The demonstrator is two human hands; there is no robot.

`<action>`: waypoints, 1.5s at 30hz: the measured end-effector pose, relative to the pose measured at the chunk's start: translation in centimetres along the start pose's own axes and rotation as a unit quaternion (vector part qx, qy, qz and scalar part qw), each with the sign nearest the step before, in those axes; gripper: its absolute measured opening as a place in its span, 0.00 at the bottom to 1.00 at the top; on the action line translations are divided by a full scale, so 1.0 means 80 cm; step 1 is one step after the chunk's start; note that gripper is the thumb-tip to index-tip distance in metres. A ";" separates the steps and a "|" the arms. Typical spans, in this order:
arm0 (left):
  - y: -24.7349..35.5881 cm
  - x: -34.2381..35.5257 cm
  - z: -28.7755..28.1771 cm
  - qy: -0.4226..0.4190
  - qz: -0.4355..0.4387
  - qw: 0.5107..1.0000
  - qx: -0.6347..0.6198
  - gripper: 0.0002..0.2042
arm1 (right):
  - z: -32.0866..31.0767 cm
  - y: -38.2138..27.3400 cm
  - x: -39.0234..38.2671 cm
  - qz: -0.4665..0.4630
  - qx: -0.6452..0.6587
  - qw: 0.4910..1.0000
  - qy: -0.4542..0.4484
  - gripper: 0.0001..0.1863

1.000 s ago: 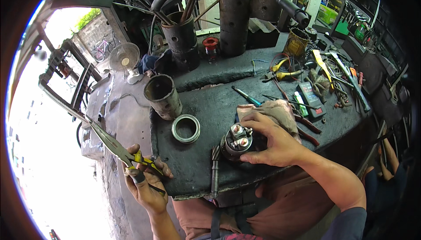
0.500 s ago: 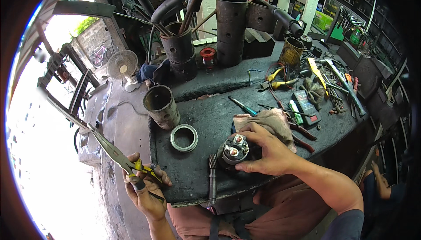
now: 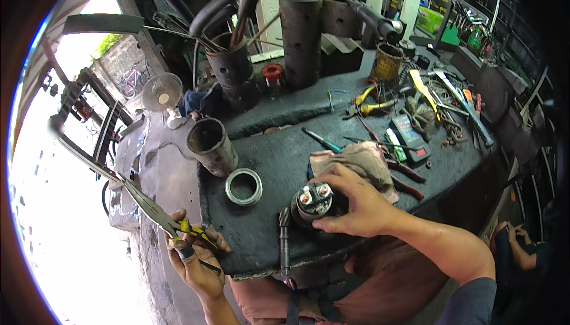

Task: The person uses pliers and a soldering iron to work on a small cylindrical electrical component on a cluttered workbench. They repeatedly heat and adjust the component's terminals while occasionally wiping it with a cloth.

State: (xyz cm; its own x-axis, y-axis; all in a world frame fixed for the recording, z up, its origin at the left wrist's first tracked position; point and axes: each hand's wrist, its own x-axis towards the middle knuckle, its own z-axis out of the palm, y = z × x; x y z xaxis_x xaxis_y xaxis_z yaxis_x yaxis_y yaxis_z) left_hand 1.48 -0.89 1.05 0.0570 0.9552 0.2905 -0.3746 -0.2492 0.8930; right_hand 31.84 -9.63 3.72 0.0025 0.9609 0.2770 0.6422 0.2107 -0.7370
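My left hand point(image 3: 199, 259) grips long-nose pliers point(image 3: 155, 213) with yellow and black handles; their long metal jaws point up and left, past the bench edge. My right hand point(image 3: 362, 206) is closed around the side of a starter solenoid point(image 3: 313, 202), a dark round body with two copper-coloured bolt terminals on top. It stands on the dark bench near the front edge. Just left of it lies a dark steel shaft with a fluted end point(image 3: 285, 239). A metal ring point(image 3: 259, 192) rests farther left, beside an upright open metal cylinder point(image 3: 228, 157).
Behind the solenoid lies a crumpled rag point(image 3: 356, 167). Red-handled pliers point(image 3: 408, 189), a black-and-red meter point(image 3: 411, 138), yellow-handled pliers point(image 3: 374, 109) and a yellow-handled tool point(image 3: 424, 92) spread to the right. Tall dark cylinders point(image 3: 300, 43) stand at the back; a fan point(image 3: 162, 93) is far left.
The solenoid has turned in my right hand, so its two terminals sit more side by side. My left hand keeps the pliers nearly still. The whole view has shifted slightly.
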 end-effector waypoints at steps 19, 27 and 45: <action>-0.006 -0.001 -0.003 0.011 0.005 1.000 0.017 0.32 | 0.000 -0.001 0.001 0.000 -0.005 1.000 0.008 0.37; -0.006 0.000 -0.005 -0.004 0.012 1.000 0.024 0.33 | -0.012 0.009 0.017 -0.029 0.009 0.998 -0.053 0.39; -0.001 -0.001 -0.003 -0.016 -0.008 1.000 0.020 0.31 | -0.069 -0.008 0.000 0.009 -0.169 0.984 0.058 0.28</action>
State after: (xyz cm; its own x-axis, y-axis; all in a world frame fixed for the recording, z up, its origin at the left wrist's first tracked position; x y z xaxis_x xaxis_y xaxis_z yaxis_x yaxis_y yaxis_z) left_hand 1.27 -0.91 0.83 0.0924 0.9536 0.2864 -0.3355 -0.2410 0.9107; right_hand 35.65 -10.74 7.59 0.0916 0.9329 0.3484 0.8597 0.1025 -0.5005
